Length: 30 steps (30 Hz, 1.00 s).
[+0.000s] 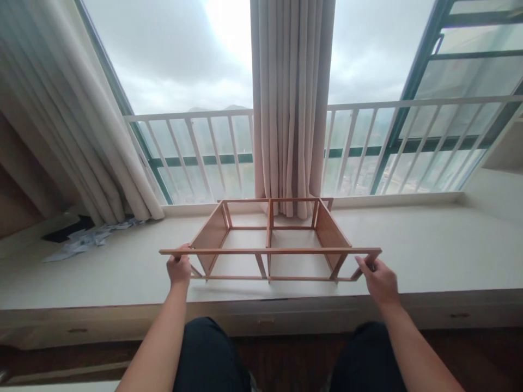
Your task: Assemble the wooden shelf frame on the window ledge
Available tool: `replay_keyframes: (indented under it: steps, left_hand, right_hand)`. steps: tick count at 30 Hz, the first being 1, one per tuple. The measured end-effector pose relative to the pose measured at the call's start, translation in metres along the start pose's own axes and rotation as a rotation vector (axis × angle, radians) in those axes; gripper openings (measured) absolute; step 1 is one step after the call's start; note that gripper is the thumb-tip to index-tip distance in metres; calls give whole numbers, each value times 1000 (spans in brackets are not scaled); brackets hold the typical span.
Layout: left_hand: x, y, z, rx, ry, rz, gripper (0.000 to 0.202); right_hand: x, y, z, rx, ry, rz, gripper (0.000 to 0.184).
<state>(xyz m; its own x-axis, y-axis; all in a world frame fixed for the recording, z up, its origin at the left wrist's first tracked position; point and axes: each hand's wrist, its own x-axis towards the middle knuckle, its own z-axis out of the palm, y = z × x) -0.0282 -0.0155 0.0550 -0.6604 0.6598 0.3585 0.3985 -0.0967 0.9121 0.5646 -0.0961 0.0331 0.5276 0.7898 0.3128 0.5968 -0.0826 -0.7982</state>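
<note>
A brown wooden frame (229, 251), made of two long rails joined by short cross slats, is held level in front of me. My left hand (178, 268) is closed around its left end. At the right end, my right hand (381, 279) grips the frame between thumb and fingers. Right behind it, a wooden shelf unit (212, 235) with two side panels and a middle divider rests on the white window ledge (429, 239). The held frame overlaps the unit's near side; whether the two touch, I cannot tell.
Grey curtains (288, 109) hang at the middle and left of the window, before a white railing (192, 115). Crumpled whitish sheets (92, 238) and a flat black thing (67, 228) lie at the ledge's left. Drawer fronts (265, 313) run below; my knees are close to them.
</note>
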Motion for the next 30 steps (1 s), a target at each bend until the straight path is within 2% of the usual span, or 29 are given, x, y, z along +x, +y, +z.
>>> replay_keyframes:
  steps: [5, 9, 14, 20, 24, 30]
  left_hand:
    - [10, -8, 12, -167, -5, -26, 48]
    - [21, -10, 16, -262, 18, -26, 46]
    - [53, -14, 15, 70, -113, -24, 48]
    - [71, -18, 13, 360, -199, -24, 27]
    - [75, -12, 23, 418, -231, 28, 19]
    - [78, -12, 26, 411, -318, 3, 29]
  right_hand:
    - [15, 13, 19, 74, -20, 19, 94]
    - [27, 14, 24, 116, 41, 34, 95]
    - [36, 5, 29, 102, 45, 57, 92]
    - [43, 10, 36, 107, 3, 51, 88]
    - [49, 22, 41, 121, -16, 26, 84]
    - [53, 37, 44, 83, -73, -35, 76]
